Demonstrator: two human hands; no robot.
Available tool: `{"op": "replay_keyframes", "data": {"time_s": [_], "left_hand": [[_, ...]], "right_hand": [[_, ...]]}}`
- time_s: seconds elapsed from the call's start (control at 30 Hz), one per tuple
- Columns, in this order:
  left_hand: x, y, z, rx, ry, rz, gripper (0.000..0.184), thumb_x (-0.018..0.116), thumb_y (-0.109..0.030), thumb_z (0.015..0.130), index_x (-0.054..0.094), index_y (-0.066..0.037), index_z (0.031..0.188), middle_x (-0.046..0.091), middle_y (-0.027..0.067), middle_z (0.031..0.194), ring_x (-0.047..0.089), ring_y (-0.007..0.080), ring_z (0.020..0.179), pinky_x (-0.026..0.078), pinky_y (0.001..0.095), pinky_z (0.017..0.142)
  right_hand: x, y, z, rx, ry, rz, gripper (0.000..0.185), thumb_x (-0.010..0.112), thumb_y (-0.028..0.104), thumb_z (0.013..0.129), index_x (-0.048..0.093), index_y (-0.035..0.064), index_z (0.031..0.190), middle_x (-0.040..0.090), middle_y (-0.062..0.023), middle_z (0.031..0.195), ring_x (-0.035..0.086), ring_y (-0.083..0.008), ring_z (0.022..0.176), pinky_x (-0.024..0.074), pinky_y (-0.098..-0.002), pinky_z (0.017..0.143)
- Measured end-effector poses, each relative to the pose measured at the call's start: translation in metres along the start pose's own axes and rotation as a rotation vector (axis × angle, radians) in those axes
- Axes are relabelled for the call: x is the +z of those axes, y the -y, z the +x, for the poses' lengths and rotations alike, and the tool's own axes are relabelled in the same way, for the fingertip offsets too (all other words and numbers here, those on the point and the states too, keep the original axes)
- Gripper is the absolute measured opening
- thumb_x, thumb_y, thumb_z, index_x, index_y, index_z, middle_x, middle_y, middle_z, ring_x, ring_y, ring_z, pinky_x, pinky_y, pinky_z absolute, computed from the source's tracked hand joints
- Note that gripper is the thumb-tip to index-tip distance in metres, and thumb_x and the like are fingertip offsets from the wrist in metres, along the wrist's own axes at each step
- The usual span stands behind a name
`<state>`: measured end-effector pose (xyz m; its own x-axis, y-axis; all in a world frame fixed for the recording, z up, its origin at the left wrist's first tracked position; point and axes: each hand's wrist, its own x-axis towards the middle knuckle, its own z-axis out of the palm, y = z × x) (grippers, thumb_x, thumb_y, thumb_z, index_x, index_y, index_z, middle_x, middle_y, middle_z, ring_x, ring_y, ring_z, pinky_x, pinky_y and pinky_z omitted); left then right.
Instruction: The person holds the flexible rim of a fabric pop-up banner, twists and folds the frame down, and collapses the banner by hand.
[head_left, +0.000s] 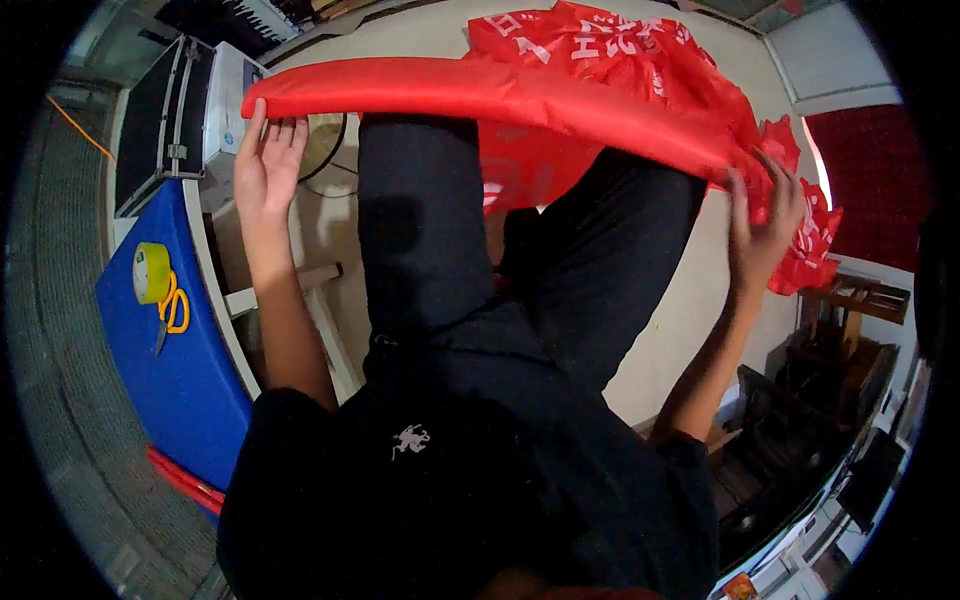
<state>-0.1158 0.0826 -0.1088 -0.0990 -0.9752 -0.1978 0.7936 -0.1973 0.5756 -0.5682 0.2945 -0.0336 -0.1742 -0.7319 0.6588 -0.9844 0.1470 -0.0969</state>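
In the head view, a long, folded strip of glossy red material (pixel 480 88) lay across 2 black-trousered knees (pixel 420 150). The left hand (pixel 270 170) gripped the strip's left end, thumb over, fingers under. The right hand (pixel 768 220) touched its right end, too blurred to tell whether the fingers gripped. A crumpled red sheet with white lettering (pixel 640 50) spread beyond the strip.

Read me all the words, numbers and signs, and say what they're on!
"H", perhaps, in white on the red cloth; its other letters are too creased to read.
Blue mark on the white box: too small to read.
Tape roll: label too small to read.
Black shirt: a pale picture, no readable words.
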Motion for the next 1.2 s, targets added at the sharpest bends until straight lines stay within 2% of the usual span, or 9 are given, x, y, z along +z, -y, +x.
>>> {"op": "replay_keyframes", "data": {"time_s": [0.27,0.37,0.43,0.5,0.67,0.93,1.0,1.07,1.2], "left_hand": [[-0.002,-0.002,0.006,0.042,-0.015,0.100,0.032,0.066,-0.012,0.082,0.050,-0.001,0.108,0.055,0.0102,0.109,0.054,0.0208,0.104,0.044,0.0378,0.093],[0.013,0.003,-0.002,0.207,-0.199,0.552,0.045,0.071,-0.022,0.078,0.050,0.002,0.110,0.055,0.0109,0.112,0.052,0.0226,0.107,0.043,0.0403,0.093],[0.051,0.014,-0.015,1.098,-0.051,1.697,0.055,0.074,-0.030,0.073,0.051,0.000,0.113,0.052,0.0133,0.117,0.048,0.0254,0.112,0.039,0.0416,0.096],[0.094,0.030,-0.024,1.077,0.599,1.846,0.058,0.075,-0.030,0.070,0.051,-0.004,0.115,0.052,0.0142,0.117,0.047,0.0291,0.114,0.037,0.0422,0.097],[0.116,0.065,0.034,0.942,1.064,2.057,0.052,0.067,-0.012,0.069,0.048,-0.009,0.118,0.054,0.0137,0.113,0.052,0.0307,0.106,0.044,0.0384,0.088],[0.158,0.041,0.066,1.197,1.111,2.121,0.047,0.053,-0.003,0.075,0.044,-0.009,0.120,0.058,0.0095,0.105,0.058,0.0307,0.097,0.048,0.0399,0.080],[0.168,0.033,0.064,1.134,1.041,2.186,0.047,0.054,-0.006,0.076,0.044,-0.009,0.121,0.057,0.0108,0.111,0.057,0.0316,0.100,0.048,0.0400,0.081],[0.188,0.018,0.050,1.079,1.231,2.322,0.058,0.059,-0.041,0.083,0.041,-0.002,0.121,0.057,0.0151,0.098,0.061,0.0288,0.076,0.048,0.0340,0.060],[0.186,0.007,0.062,1.084,1.366,2.143,0.042,0.056,-0.029,0.085,0.045,-0.002,0.114,0.056,0.0147,0.091,0.059,0.0289,0.073,0.048,0.0354,0.059]], "right_hand": [[0.039,0.055,0.036,-0.351,0.465,0.112,0.042,0.067,0.012,0.070,0.056,0.0096,0.110,0.057,-0.0081,0.107,0.052,-0.0286,0.098,0.0430,-0.0379,0.085],[0.047,0.054,0.039,-0.419,0.419,0.060,0.039,0.064,0.007,0.070,0.056,0.0078,0.108,0.057,-0.0102,0.103,0.053,-0.0287,0.095,0.0453,-0.0373,0.082],[0.051,0.053,0.043,-0.432,0.398,0.026,0.038,0.064,0.007,0.070,0.056,0.0075,0.108,0.057,-0.0108,0.103,0.054,-0.0287,0.096,0.0451,-0.0376,0.083],[0.052,0.052,0.049,-0.520,0.342,-0.045,0.038,0.062,0.008,0.072,0.054,0.0071,0.109,0.056,-0.0113,0.104,0.054,-0.0285,0.097,0.0456,-0.0375,0.084],[0.060,0.044,0.074,-0.566,0.323,-0.099,0.035,0.055,0.010,0.077,0.050,0.0073,0.111,0.056,-0.0102,0.105,0.055,-0.0287,0.097,0.0480,-0.0377,0.080],[0.052,0.002,0.114,-0.597,0.378,-0.173,0.033,0.046,0.014,0.086,0.043,0.0073,0.118,0.053,-0.0132,0.108,0.056,-0.0326,0.097,0.0481,-0.0399,0.078],[0.047,0.006,0.119,-0.615,0.335,-0.135,0.032,0.047,0.015,0.087,0.043,0.0067,0.118,0.053,-0.0138,0.108,0.055,-0.0326,0.097,0.0478,-0.0399,0.078],[0.041,0.008,0.125,-0.631,0.290,-0.095,0.031,0.047,0.015,0.088,0.043,0.0062,0.118,0.053,-0.0145,0.107,0.055,-0.0326,0.097,0.0475,-0.0398,0.078],[0.042,0.004,0.136,-0.757,0.248,-0.071,0.034,0.054,0.013,0.083,0.046,0.0054,0.115,0.053,-0.0149,0.106,0.054,-0.0325,0.098,0.0467,-0.0396,0.078]]}}
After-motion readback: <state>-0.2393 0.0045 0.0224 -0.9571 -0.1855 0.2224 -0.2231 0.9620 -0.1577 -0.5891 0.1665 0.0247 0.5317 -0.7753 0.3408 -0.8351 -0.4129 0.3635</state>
